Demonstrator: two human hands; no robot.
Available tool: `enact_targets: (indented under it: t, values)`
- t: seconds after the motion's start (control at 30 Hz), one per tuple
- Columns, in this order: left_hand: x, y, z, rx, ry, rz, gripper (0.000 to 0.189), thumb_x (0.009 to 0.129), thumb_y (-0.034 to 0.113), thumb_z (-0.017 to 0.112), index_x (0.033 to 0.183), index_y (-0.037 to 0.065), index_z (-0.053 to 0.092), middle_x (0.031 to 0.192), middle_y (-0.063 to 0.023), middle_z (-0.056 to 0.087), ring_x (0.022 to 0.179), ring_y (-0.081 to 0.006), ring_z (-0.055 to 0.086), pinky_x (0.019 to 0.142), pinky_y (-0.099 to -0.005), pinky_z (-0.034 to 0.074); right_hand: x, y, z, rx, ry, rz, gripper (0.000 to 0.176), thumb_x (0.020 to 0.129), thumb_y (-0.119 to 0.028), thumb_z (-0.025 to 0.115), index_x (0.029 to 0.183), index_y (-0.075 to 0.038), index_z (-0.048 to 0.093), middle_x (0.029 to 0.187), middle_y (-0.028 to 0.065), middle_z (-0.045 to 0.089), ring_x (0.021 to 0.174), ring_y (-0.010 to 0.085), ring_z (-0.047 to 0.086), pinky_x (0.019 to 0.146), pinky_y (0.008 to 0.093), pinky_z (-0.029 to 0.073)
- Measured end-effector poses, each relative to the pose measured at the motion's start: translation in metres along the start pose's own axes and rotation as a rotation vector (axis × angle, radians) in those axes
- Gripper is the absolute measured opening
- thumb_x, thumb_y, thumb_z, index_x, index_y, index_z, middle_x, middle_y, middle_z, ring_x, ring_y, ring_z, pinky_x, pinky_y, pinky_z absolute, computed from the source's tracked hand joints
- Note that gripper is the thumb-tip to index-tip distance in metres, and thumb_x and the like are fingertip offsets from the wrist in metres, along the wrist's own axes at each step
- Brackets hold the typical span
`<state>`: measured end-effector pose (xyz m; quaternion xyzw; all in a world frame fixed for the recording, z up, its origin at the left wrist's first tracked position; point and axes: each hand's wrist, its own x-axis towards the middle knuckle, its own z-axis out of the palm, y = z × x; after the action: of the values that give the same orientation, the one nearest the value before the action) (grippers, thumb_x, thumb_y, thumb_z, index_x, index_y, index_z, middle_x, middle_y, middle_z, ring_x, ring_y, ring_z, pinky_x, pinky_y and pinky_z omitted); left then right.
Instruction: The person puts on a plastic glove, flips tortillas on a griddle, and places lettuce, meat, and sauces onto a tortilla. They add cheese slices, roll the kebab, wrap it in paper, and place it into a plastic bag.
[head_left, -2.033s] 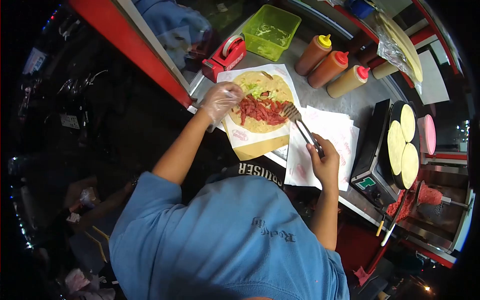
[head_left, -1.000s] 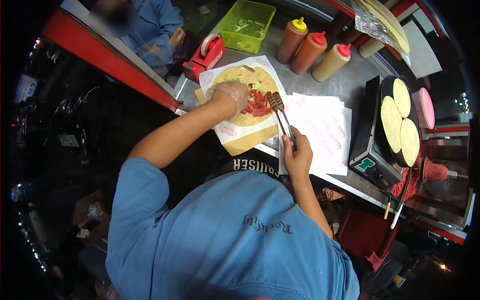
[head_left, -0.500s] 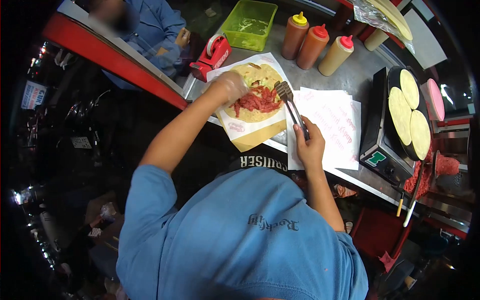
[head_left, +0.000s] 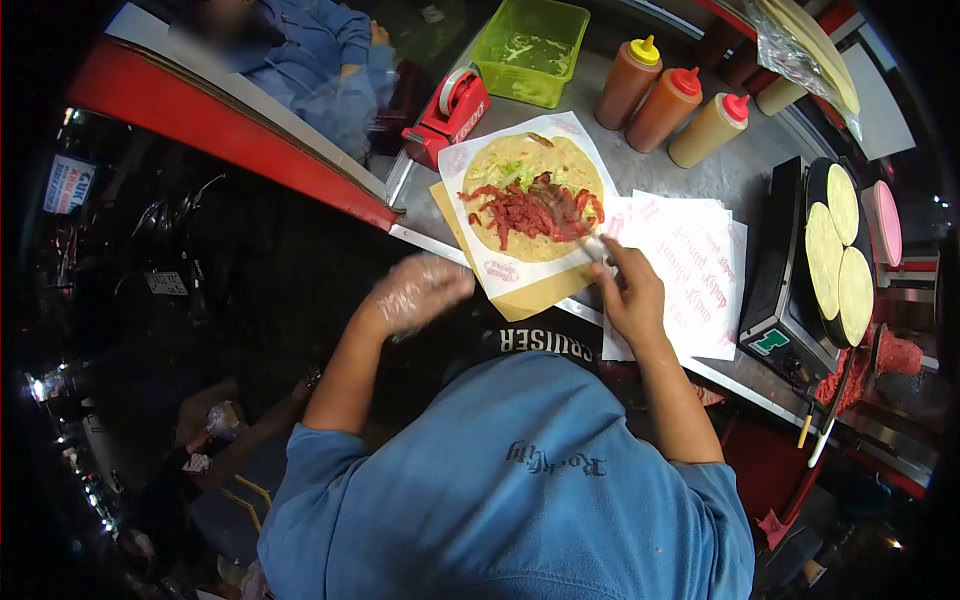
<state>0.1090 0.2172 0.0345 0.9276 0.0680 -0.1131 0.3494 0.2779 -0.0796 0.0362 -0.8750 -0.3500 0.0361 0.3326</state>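
My right hand (head_left: pixel 634 292) grips a pair of metal tongs (head_left: pixel 592 243), blurred by motion, whose tips are over the strips of red meat (head_left: pixel 524 214). The meat and some shredded lettuce (head_left: pixel 513 172) lie on a round flatbread (head_left: pixel 548 160). Beneath the bread is a printed white paper sheet (head_left: pixel 503 270), on top of a brown paper (head_left: pixel 548 296). My left hand (head_left: pixel 415 293), in a clear plastic glove, hovers off the counter's front edge with fingers stretched and nothing visible in them.
A red tape dispenser (head_left: pixel 447 125), a green tub (head_left: pixel 530 50) and sauce bottles (head_left: pixel 666 108) stand behind the bread. Printed paper sheets (head_left: pixel 690 270) lie to the right, beside a griddle (head_left: pixel 790 300) with flatbreads (head_left: pixel 824 258). A person in blue (head_left: pixel 325 60) is beyond the counter.
My left hand has come away from the flatbread, back toward my body. The tongs have moved onto the meat and now blur. The meat is spread a little differently.
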Motion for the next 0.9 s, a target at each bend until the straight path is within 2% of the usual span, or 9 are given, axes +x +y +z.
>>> enact_targets:
  t: [0.07,0.33,0.4,0.5,0.53,0.63,0.73,0.83,0.9]
  values:
    - [0.030,-0.012,0.012,-0.119,0.432,0.163,0.017,0.097,0.019,0.065,0.103,0.004,0.070,0.100,-0.0164,0.070,0.100,-0.0371,0.068,0.094,-0.0469,0.054,0.000,0.019,-0.002,0.149,0.349,-0.116,0.028,0.098,-0.012,0.066,0.124,-0.003,0.068,0.091,0.0098,0.068,0.063,0.0152,0.062,0.059,0.0344,0.050]
    - [0.085,0.009,0.019,-0.124,0.529,0.050,0.031,0.100,0.025,0.064,0.114,-0.001,0.072,0.111,-0.0153,0.072,0.103,-0.0256,0.067,0.096,-0.0383,0.051,-0.128,0.192,-0.338,0.112,1.301,0.491,0.032,0.107,-0.029,0.056,0.125,-0.004,0.064,0.080,0.0025,0.066,0.058,0.0050,0.056,0.046,0.0203,0.039]
    - [0.092,0.006,0.028,-0.346,0.552,0.082,0.030,0.102,0.027,0.063,0.114,0.000,0.071,0.108,-0.0124,0.072,0.103,-0.0245,0.067,0.095,-0.0375,0.052,-0.217,0.290,-0.408,-0.607,0.930,0.717,0.034,0.098,-0.030,0.059,0.115,-0.005,0.073,0.095,0.0174,0.075,0.083,0.0335,0.073,0.076,0.0420,0.056]
    - [0.130,0.033,0.046,-0.985,0.503,-0.012,0.028,0.102,0.022,0.064,0.120,0.000,0.067,0.108,-0.0093,0.070,0.104,-0.0197,0.066,0.093,-0.0326,0.052,-0.241,0.313,-0.406,-0.665,0.501,0.809,0.041,0.096,-0.040,0.065,0.119,-0.006,0.072,0.105,0.0250,0.072,0.103,0.0433,0.069,0.089,0.0462,0.054]
    - [0.138,0.031,0.053,-1.565,0.433,-0.138,0.028,0.102,0.019,0.065,0.122,0.000,0.065,0.109,-0.0075,0.069,0.104,-0.0170,0.065,0.092,-0.0297,0.051,-0.252,0.350,-0.395,-0.719,0.545,0.641,0.042,0.096,-0.043,0.066,0.120,-0.009,0.072,0.103,0.0258,0.072,0.099,0.0434,0.070,0.086,0.0453,0.055]
    - [0.163,0.116,0.036,-1.044,0.835,0.168,0.031,0.098,0.008,0.065,0.127,0.000,0.060,0.119,-0.0064,0.062,0.112,-0.0165,0.061,0.100,-0.0287,0.048,-0.199,0.294,-0.387,-0.967,0.414,0.918,0.061,0.092,-0.054,0.068,0.133,-0.009,0.066,0.120,0.0201,0.069,0.113,0.0414,0.063,0.097,0.0508,0.049]
    - [0.243,0.112,0.003,-1.213,0.916,0.570,0.071,0.090,0.014,0.069,0.151,0.005,0.035,0.150,-0.0147,0.046,0.141,-0.0290,0.045,0.114,-0.0459,0.039,-0.178,0.296,-0.384,-0.650,1.019,0.385,0.039,0.103,-0.031,0.064,0.127,-0.001,0.068,0.121,0.0201,0.069,0.111,0.0329,0.066,0.094,0.0416,0.051]
    - [0.341,0.097,-0.016,-0.665,0.758,0.630,0.095,0.079,-0.001,0.078,0.158,0.012,0.026,0.154,-0.0142,0.044,0.145,-0.0285,0.040,0.119,-0.0428,0.034,-0.127,0.175,-0.307,0.056,1.049,0.278,0.031,0.104,-0.025,0.062,0.123,0.000,0.069,0.110,0.0081,0.070,0.094,0.0154,0.065,0.083,0.0294,0.053]
    - [0.362,0.104,-0.012,-0.969,0.392,0.436,0.081,0.076,0.006,0.087,0.146,0.010,0.047,0.136,-0.0056,0.061,0.125,-0.0197,0.059,0.109,-0.0364,0.047,-0.104,0.140,-0.235,0.236,0.865,0.150,0.028,0.104,-0.021,0.061,0.121,0.000,0.069,0.102,0.0043,0.068,0.086,0.0089,0.060,0.077,0.0250,0.052]
